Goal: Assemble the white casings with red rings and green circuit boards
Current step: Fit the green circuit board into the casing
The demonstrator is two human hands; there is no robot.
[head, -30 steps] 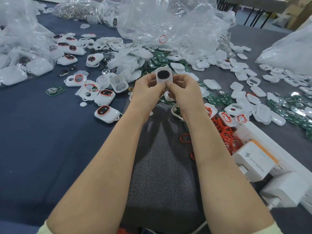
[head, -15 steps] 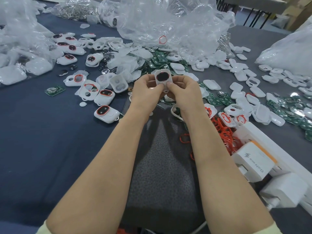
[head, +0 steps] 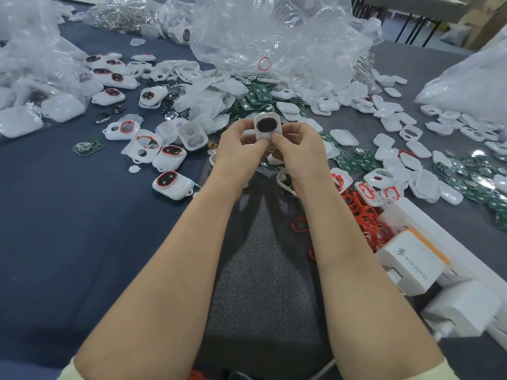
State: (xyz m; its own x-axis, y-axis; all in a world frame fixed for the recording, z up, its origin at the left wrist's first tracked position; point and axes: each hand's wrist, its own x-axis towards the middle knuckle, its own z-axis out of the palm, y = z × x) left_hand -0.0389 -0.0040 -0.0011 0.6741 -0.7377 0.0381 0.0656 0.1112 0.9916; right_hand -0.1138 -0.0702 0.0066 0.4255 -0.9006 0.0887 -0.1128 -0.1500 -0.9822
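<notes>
A white casing (head: 267, 128) with a red ring around its dark oval window is held upright above the table's middle. My left hand (head: 239, 154) pinches its lower left side and my right hand (head: 296, 151) pinches its lower right, thumbs pressed on the front. Finished casings with red rings (head: 172, 185) lie to the left. Loose red rings (head: 365, 218) are heaped to the right. Green circuit boards (head: 259, 98) are piled behind my hands, and one lone board (head: 88, 147) lies far left.
Crumpled clear plastic bags (head: 279, 37) fill the back of the table, with another bag (head: 472, 89) at the right. Empty white casing halves (head: 389, 124) are scattered right. White chargers on a power strip (head: 414, 261) sit at the near right. A grey mat (head: 263, 270) lies under my forearms.
The casing has dropped slightly and tilted in my fingers; its red ring now shows around the dark window. Both hands stay in nearly the same place.
</notes>
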